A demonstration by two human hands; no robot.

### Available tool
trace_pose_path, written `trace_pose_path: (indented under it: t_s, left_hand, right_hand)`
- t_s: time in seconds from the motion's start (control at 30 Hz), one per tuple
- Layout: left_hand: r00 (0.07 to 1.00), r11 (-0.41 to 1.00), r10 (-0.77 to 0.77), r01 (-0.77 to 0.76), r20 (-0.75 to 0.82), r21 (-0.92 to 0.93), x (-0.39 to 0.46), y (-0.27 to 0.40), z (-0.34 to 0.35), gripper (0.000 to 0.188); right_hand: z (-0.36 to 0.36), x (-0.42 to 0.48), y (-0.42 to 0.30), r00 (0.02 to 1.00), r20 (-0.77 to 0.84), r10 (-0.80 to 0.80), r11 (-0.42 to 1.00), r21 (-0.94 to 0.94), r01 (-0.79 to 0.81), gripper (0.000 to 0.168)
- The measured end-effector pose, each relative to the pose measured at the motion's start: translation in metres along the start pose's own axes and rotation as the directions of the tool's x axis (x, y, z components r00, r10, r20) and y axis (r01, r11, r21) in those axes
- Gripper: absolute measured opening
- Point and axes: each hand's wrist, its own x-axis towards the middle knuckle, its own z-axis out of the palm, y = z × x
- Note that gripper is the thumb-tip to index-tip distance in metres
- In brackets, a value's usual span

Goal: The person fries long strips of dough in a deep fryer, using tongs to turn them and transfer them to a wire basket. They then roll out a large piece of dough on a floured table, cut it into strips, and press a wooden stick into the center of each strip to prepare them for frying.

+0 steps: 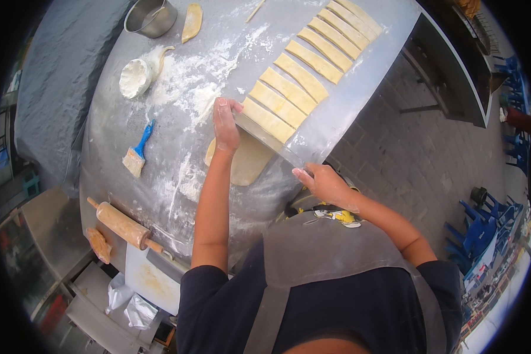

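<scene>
A long flat metal blade (272,140) spans the space between my two hands, slanting across the dough. My right hand (329,183) grips its near end at the table's edge. At its far end my left hand (226,124) holds on, fingers dusted with flour. Just beyond the blade lies a row of several cut dough strips (270,119), side by side with narrow gaps. On the near side is a flat sheet of uncut dough (250,163), partly hidden by my left forearm and the blade.
The metal table (168,132) carries scattered flour (203,99), a tub of flour (135,78), a metal pot (150,17), a dough scrap (192,23) and a blue-handled brush (139,150). A wooden rolling pin (124,225) lies near the left edge. Blue chairs (478,230) stand on the paving at right.
</scene>
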Motion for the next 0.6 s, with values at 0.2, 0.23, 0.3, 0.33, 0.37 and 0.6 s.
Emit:
trace_pose_path:
  t_s: [0.2, 0.23, 0.3, 0.33, 0.37, 0.6]
  left_hand:
    - [0.980, 0.980, 0.195, -0.194, -0.023, 0.051, -0.022, 0.030, -0.006, 0.040]
    - [0.976, 0.976, 0.214, -0.212, -0.035, 0.043, -0.026, 0.028, -0.008, 0.041]
    - [0.979, 0.980, 0.198, -0.198, -0.049, 0.007, -0.027, 0.022, -0.013, 0.044]
    - [0.985, 0.986, 0.164, -0.165, -0.051, -0.020, -0.026, 0.019, -0.018, 0.045]
    - [0.990, 0.990, 0.129, -0.132, -0.053, -0.047, -0.025, 0.017, -0.023, 0.047]
    - [0.997, 0.996, 0.036, -0.041, -0.062, -0.081, -0.016, 0.003, -0.033, 0.043]
  right_hand:
    - [0.009, -0.011, 0.012, 0.997, -0.014, -0.079, 0.997, 0.011, 0.079, 0.051]
    - [0.008, -0.011, 0.011, 0.997, -0.001, -0.079, 0.997, 0.021, 0.079, 0.051]
    - [0.006, -0.014, 0.005, 0.996, 0.033, -0.081, 0.996, 0.041, 0.080, 0.051]
    - [0.006, -0.015, 0.001, 0.995, 0.035, -0.088, 0.994, 0.067, 0.086, 0.052]
    - [0.006, -0.015, -0.006, 0.995, 0.037, -0.095, 0.992, 0.092, 0.091, 0.052]
    - [0.013, -0.014, -0.030, 0.997, 0.040, -0.061, 0.996, 0.073, 0.058, 0.055]
